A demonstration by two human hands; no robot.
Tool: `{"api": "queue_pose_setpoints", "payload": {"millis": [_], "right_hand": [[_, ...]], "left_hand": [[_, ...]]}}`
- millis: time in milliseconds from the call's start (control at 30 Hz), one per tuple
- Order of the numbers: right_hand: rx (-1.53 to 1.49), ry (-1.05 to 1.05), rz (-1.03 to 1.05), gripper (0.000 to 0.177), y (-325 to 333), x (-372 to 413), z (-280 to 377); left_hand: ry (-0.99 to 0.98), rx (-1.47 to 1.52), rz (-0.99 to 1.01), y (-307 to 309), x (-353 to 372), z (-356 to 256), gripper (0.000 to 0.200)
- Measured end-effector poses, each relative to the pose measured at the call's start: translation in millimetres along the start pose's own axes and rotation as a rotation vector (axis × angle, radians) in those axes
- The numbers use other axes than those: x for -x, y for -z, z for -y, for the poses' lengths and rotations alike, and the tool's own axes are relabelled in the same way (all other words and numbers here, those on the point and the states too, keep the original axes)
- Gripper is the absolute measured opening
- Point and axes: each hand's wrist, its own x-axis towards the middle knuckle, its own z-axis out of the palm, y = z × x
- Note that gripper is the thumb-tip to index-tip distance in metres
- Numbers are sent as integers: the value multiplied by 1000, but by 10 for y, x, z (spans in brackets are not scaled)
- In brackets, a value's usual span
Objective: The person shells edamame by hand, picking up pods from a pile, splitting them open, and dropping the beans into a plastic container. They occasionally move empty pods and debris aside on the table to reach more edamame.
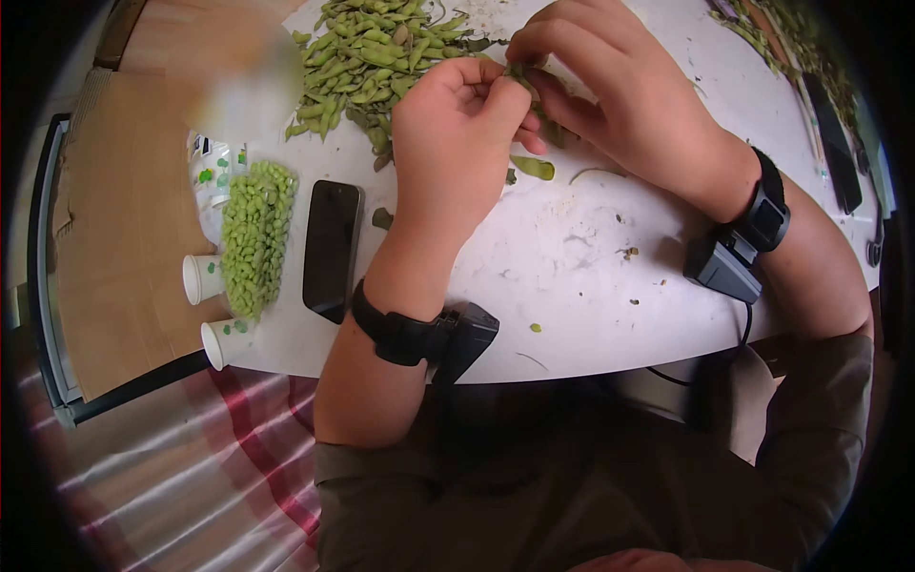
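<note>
Wrists bent in over the far-centre of the table point(572, 257), fingertips meeting: left hand point(457, 129) and right hand point(615, 91) both pinched tight on one pod point(522, 72). Dull green, small, mostly hidden by fingers – can't tell if split. Pod pile point(367, 48) just beyond, shelled beans point(255, 234) and phone point(332, 250) near left.

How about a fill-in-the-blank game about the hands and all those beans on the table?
1. The left hand and the right hand pinch one small curved bean pod, coloured ___.
2. The heap of shelled green beans lies beside a flat ___ phone.
3. At the edge of the round white table sit ___ white paper cups.
Missing words: green, black, two.
</note>
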Motion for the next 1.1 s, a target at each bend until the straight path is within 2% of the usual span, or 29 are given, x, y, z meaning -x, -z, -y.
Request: {"api": "queue_pose_setpoints", "payload": {"millis": [33, 167, 233, 267, 333, 367, 433, 467, 533, 567, 633, 667, 733, 767, 833, 967, 1033, 1100], "right_hand": [[91, 86, 92, 10, 68, -29, 36], [22, 57, 26, 21, -103, 182, -122], [-97, -224, 207, 19, -78, 206, -155], [-95, -230, 195, 19, -82, 205, -165], [-592, -541, 269, 19, -99, 181, -199], [-588, -540, 255, 19, -128, 190, -239], [-833, -563, 265, 19, -168, 182, -285], [-829, -561, 256, 19, -147, 182, -315], [-997, -709, 314, 17, -84, 152, -317], [-993, -707, 310, 17, -76, 163, -319], [-864, -506, 278, 14, -88, 200, -297], [-859, -498, 276, 14, -77, 205, -267], [-528, -386, 238, 15, -39, 187, -164], [-515, -377, 243, 15, -31, 173, -174], [-359, -171, 74, 19, -47, 187, -223], [-256, -103, 56, 18, -28, 164, -211], [-292, -131, 80, 18, -38, 154, -183], [-127, -29, 22, 18, -15, 104, -180]], "left_hand": [[11, 29, -3, 0, -1, 1, 12], [-20, 35, -30, -9, 6, 51, 10], [-60, -69, -18, -2, -6, 74, 9], [-62, -77, -7, -2, -3, 74, 9], [-77, -15, -8, -11, 10, 43, 9], [-84, -21, 4, -20, 16, 27, 9], [-78, -21, 7, -32, 34, 0, 8], [-83, -23, 14, -32, 38, -1, 8], [-128, -16, 46, -29, 49, 16, 7], [-132, -16, 50, -30, 45, 23, 7], [-133, 61, 26, -28, 43, 28, 7], [-142, 61, 27, -29, 35, 25, 7], [-70, 123, -58, -38, 23, 4, 7], [-82, 134, -59, -40, 21, -22, 7], [55, 183, -36, -55, 44, -48, 9], [73, 249, -7, -26, 48, -3, 13], [73, 207, 9, -16, 64, 3, 15], [49, 215, -14, -7, 58, 2, 14]]}}
